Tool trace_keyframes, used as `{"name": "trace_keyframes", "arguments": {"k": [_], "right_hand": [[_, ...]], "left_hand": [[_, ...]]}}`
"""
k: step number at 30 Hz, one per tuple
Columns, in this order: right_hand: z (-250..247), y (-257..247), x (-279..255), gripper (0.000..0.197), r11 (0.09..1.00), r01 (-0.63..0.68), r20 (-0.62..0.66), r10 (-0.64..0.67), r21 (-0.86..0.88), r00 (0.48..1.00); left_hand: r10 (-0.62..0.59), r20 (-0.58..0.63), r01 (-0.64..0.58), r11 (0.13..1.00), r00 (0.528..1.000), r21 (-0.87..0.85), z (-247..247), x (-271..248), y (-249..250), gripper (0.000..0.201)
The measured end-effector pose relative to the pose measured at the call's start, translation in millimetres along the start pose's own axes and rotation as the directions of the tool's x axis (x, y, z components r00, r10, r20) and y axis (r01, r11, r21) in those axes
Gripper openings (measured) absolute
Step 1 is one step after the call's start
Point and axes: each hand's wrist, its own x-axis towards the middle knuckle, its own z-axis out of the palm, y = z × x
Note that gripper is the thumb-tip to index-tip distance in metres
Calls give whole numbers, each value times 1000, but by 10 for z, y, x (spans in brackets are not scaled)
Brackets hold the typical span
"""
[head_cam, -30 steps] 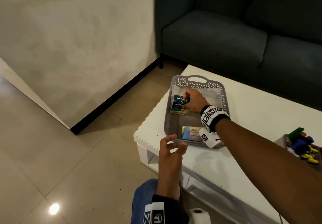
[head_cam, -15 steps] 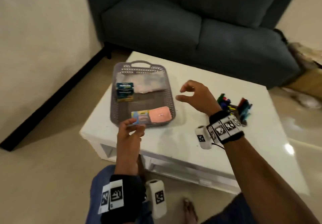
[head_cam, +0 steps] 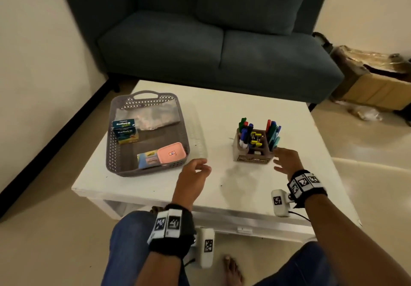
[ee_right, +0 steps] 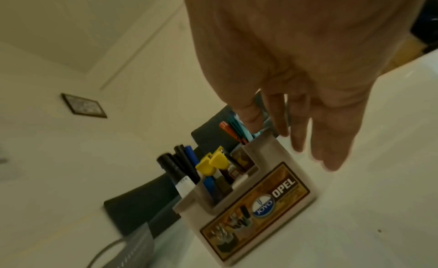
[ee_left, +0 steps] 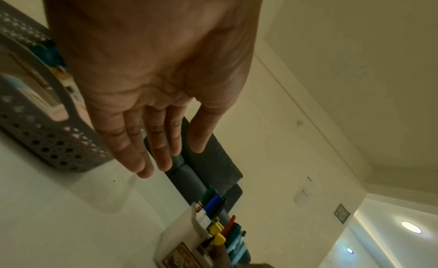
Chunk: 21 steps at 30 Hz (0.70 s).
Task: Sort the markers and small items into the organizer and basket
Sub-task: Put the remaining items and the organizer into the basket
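A grey perforated basket [head_cam: 112, 152] stands on the left of the white table [head_cam: 244, 183]. It holds a teal Koflet-H box [head_cam: 125, 131], a clear plastic bag [head_cam: 155, 116], a pink case [head_cam: 171, 153] and a colourful pack [head_cam: 148, 160]. The beige desk organizer [head_cam: 253, 152] [ee_right: 260, 202] on the right is packed with markers [head_cam: 272, 132] and yellow clips [head_cam: 255, 137]. My left hand [head_cam: 195, 172] [ee_left: 151, 122] hovers empty just right of the basket, fingers relaxed. My right hand [head_cam: 287, 159] [ee_right: 305, 125] hangs beside the organizer's right corner, fingers straight, holding nothing.
A dark teal sofa [head_cam: 211, 41] stands behind the table. Cardboard boxes [head_cam: 373, 78] sit on the floor at the right. My knees and a bare foot [head_cam: 233, 272] are below the table's front edge. A cream wall [head_cam: 33, 63] runs along the left.
My right hand left the Koflet-H box in the basket and swung right to the organizer. The left hand rose from below the table edge to beside the basket. The view turned right.
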Motion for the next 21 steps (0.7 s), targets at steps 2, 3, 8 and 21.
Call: {"name": "trace_keyframes", "arguments": {"k": [2,3,8,21], "right_hand": [[-146,46,149,23,990,78,-3,-78,-118,997],[-214,75,217,30,969,129,-41,-140,-209,989],[-124,428,712,34,895,363,169,-328,-261,930],[606,-625,-128,13,929,354,71,-348,-105,935]], "left_hand": [[27,76,-31,998,997,48,289,200,123,45],[22,126,-33,996,992,82,436,282,190,54],[-110,239,74,985,965,156,818,535,412,78],[67,99,-58,994,993,-95,290,596,574,67]]}}
